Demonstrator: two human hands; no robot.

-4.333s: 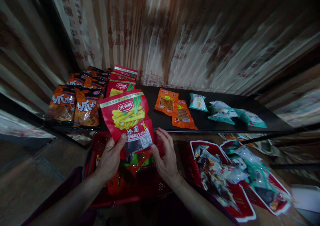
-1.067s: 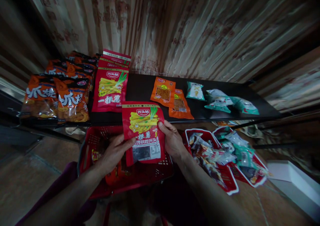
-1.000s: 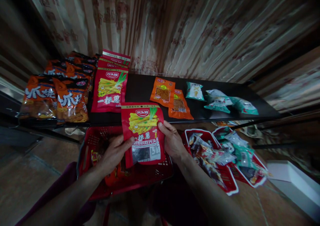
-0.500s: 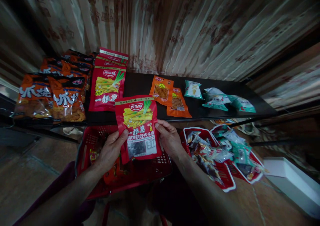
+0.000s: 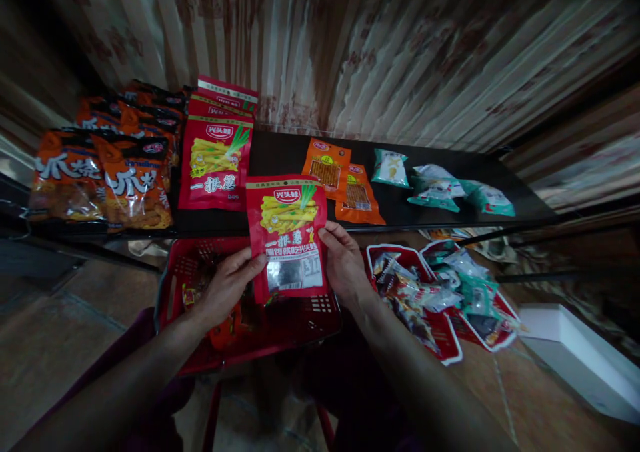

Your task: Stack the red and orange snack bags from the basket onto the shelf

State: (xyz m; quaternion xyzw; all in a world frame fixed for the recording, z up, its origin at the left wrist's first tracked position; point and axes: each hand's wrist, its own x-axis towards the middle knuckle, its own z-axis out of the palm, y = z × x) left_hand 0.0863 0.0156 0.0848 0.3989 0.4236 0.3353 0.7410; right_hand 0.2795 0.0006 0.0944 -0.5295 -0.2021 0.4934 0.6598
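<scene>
A red snack bag (image 5: 287,239) with yellow sticks and a green onion printed on it is held upright between my two hands, in front of the shelf edge. My left hand (image 5: 230,282) pinches its left side, and my right hand (image 5: 345,262) grips its right side. Below it is a red basket (image 5: 300,335) with several small packets inside. Matching red bags (image 5: 215,162) stand on the black shelf (image 5: 280,155), behind and to the left. Two orange flat packets (image 5: 357,199) lie on the shelf just right of the held bag.
Orange-and-black snack bags (image 5: 133,185) stand at the shelf's left end, and green-white packets (image 5: 435,189) lie at its right. Two small red baskets (image 5: 453,345) of packets and a white box (image 5: 580,352) are on the floor at the right. A curtain (image 5: 320,52) hangs behind.
Both hands have moved slightly right and up with the red bag, which now overlaps the left orange packet more. The view has shifted a little; the shelf appears higher.
</scene>
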